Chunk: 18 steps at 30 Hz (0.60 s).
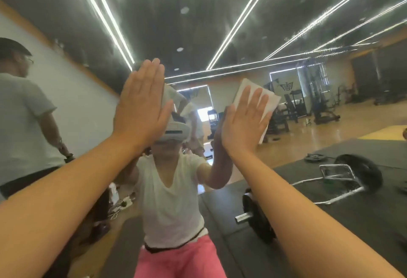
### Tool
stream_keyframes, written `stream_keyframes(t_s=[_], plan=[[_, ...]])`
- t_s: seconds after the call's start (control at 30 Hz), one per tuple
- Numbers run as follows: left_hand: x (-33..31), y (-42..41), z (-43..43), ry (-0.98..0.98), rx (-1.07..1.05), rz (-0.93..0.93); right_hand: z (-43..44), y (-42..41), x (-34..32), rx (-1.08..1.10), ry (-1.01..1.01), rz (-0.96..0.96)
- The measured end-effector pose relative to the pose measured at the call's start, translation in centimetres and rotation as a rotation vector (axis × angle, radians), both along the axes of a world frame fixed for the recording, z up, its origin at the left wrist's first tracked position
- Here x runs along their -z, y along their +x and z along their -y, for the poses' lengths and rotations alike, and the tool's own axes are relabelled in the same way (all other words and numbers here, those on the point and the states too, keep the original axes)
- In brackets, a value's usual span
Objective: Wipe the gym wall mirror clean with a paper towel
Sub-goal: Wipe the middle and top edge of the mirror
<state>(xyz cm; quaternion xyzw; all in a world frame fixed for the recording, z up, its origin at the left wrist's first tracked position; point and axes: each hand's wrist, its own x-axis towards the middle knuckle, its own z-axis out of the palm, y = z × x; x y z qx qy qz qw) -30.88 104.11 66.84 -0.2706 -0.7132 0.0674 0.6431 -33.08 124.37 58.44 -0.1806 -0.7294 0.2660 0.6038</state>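
The streaked gym wall mirror (220,24) fills the view. The left hand (141,103) lies flat on the glass, fingers straight and together, holding nothing. Just right of it, the right hand (244,121), fingers spread, presses a folded white paper towel (273,101) against the mirror.

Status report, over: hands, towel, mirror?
Left hand open, flat against mirror. Right hand presses towel flat on glass. Wet streaks up top. Nothing in the way.
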Motion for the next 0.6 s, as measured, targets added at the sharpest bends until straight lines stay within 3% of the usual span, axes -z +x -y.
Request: stream_keyframes(t_s=[0.33, 0.6], plan=[[-5.6, -0.7, -1.5, -0.006, 0.064, -0.067, -1.8, -0.2, -10.5, 0.007, 0.272, -0.068], [-17.1, -1.3, -3.6, -0.015, 0.084, -0.154, -3.2, -0.7, -21.6, 0.005, 0.385, -0.092]])
